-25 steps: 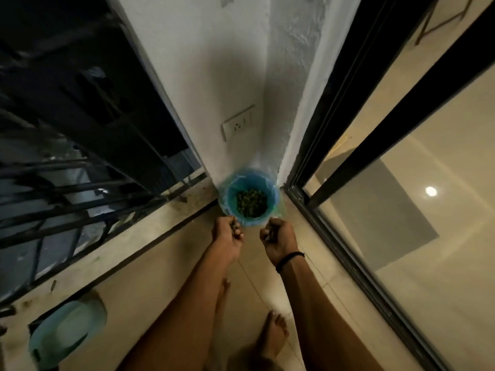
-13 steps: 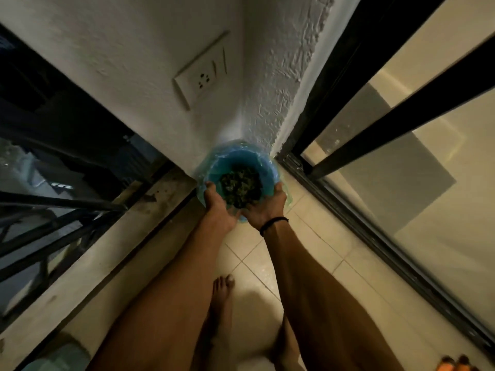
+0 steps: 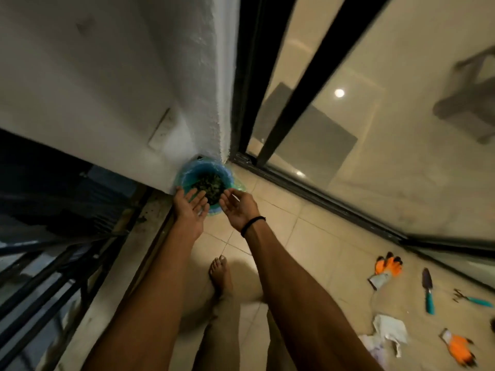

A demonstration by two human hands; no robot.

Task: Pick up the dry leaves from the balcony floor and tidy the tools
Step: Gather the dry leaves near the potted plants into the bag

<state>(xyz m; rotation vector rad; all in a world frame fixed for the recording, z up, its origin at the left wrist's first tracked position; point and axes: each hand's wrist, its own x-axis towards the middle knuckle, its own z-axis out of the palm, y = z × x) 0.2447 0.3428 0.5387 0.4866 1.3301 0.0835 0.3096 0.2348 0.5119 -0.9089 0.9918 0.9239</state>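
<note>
Left hand (image 3: 191, 211) and right hand (image 3: 239, 211) have released the lined blue bin (image 3: 187, 174), fingers now loosely spread; dry leaves (image 3: 211, 183) lie inside.

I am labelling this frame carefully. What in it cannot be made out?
Head view, near rim of the bin: hidden by the left hand and right hand.
Head view, wall socket: motion blur hides its holes.
Head view, hand rake: prongs blurred and small.
</note>
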